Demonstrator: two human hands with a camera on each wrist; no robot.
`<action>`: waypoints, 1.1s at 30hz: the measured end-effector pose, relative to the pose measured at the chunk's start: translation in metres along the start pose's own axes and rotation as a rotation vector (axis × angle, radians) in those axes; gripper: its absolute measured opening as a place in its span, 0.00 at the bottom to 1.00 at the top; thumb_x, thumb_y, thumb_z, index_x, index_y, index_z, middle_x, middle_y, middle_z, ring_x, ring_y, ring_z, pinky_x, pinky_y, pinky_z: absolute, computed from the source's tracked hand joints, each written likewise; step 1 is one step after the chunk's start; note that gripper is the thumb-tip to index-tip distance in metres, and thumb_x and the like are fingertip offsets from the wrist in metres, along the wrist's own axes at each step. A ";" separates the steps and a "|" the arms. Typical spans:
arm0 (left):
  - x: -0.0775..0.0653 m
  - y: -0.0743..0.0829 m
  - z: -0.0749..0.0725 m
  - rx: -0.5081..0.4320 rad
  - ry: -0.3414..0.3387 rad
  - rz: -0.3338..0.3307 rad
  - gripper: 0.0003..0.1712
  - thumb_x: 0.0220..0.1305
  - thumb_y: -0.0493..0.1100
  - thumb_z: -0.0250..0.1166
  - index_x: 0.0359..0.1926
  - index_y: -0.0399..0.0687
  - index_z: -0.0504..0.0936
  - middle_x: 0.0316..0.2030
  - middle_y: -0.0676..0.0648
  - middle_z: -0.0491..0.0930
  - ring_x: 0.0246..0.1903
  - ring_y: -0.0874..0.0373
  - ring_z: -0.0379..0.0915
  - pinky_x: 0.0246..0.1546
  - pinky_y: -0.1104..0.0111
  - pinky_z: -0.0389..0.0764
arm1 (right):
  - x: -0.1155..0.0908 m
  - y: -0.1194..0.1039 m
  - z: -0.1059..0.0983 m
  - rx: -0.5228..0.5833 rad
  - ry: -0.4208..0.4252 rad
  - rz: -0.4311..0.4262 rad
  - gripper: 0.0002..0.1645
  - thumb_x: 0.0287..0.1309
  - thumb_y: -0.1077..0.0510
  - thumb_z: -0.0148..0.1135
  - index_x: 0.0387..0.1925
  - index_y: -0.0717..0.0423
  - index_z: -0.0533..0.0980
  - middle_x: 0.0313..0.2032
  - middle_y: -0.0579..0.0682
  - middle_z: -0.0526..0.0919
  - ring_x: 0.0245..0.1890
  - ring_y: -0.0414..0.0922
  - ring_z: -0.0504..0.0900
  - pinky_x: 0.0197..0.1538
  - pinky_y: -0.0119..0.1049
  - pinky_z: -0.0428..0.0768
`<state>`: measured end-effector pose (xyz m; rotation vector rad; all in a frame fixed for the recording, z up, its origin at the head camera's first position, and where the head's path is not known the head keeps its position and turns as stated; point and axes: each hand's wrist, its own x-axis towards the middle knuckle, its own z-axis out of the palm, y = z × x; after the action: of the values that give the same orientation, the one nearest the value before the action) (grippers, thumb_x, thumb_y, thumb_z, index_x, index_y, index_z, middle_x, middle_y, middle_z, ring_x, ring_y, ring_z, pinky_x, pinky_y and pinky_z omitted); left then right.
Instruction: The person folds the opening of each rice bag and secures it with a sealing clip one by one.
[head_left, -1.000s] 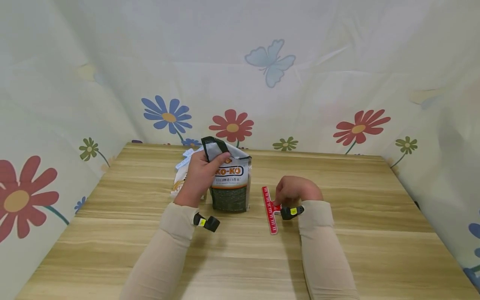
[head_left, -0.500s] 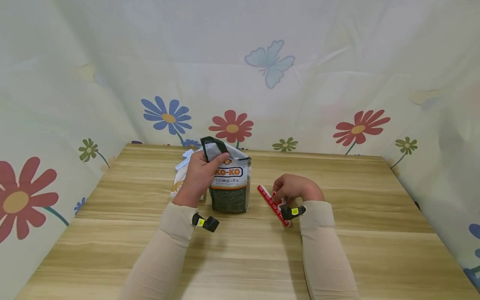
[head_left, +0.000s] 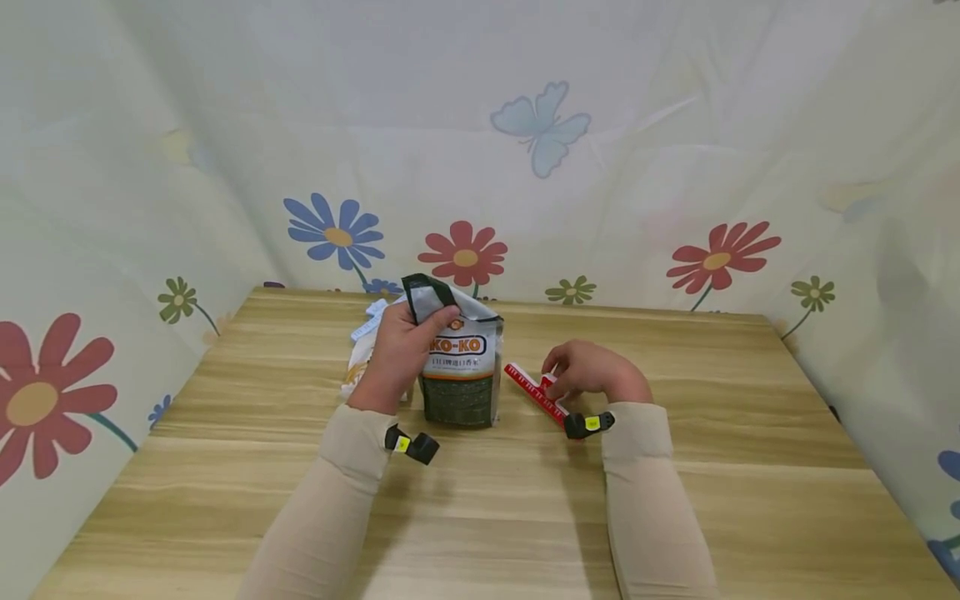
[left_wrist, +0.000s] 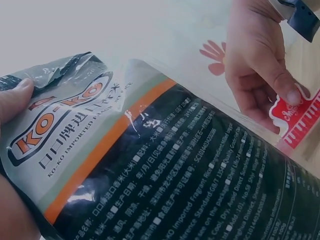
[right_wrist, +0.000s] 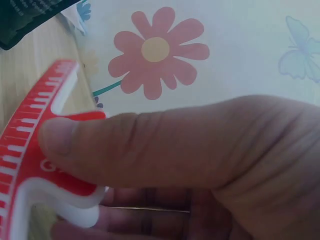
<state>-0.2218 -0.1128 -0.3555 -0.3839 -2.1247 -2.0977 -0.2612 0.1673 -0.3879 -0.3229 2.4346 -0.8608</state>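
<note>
My left hand point(head_left: 400, 348) grips the folded top of a KO-KO rice bag point(head_left: 459, 387), thumb in front, and the bag stands upright. Its label, an orange stripe over dark green, fills much of the left wrist view. To the right, my right hand point(head_left: 592, 372) pinches a red and white bag clip point(head_left: 534, 390) with a piano-key pattern by its handle. The thumb point(right_wrist: 90, 150) lies flat on that handle in the right wrist view, fingers behind it. The clip's long edge slants towards the bag, a short gap away from it.
Behind my left hand lies a white packet point(head_left: 360, 354) with a pale blue clip point(head_left: 369, 319) beside it, both partly hidden. The wooden table point(head_left: 480, 517) ends at a flower-printed cloth wall point(head_left: 637, 167).
My right hand has turned the red clip from nearly upright to a slant, its upper end swinging left towards the bag. The left hand and the bag have stayed in place.
</note>
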 end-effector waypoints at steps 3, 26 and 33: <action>0.001 -0.001 -0.001 0.003 0.001 -0.002 0.16 0.64 0.51 0.65 0.46 0.45 0.83 0.39 0.50 0.83 0.38 0.58 0.82 0.40 0.66 0.82 | -0.001 -0.002 -0.003 -0.059 0.049 -0.016 0.17 0.51 0.62 0.71 0.45 0.55 0.81 0.42 0.52 0.83 0.35 0.44 0.82 0.43 0.39 0.81; 0.000 0.000 -0.002 0.023 -0.005 -0.051 0.19 0.63 0.52 0.66 0.48 0.44 0.82 0.40 0.48 0.83 0.38 0.58 0.82 0.41 0.65 0.83 | -0.014 -0.008 -0.010 0.028 0.446 -0.142 0.13 0.49 0.60 0.73 0.41 0.50 0.86 0.39 0.49 0.87 0.38 0.47 0.82 0.43 0.41 0.79; 0.000 0.000 -0.003 0.029 -0.006 -0.054 0.19 0.64 0.53 0.65 0.48 0.44 0.82 0.39 0.48 0.83 0.38 0.59 0.82 0.40 0.65 0.83 | -0.025 -0.011 -0.016 0.109 0.485 -0.182 0.13 0.50 0.59 0.72 0.41 0.51 0.86 0.40 0.51 0.86 0.38 0.47 0.82 0.42 0.39 0.80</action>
<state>-0.2221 -0.1155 -0.3559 -0.3343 -2.1896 -2.0946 -0.2484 0.1767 -0.3602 -0.3292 2.8137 -1.2690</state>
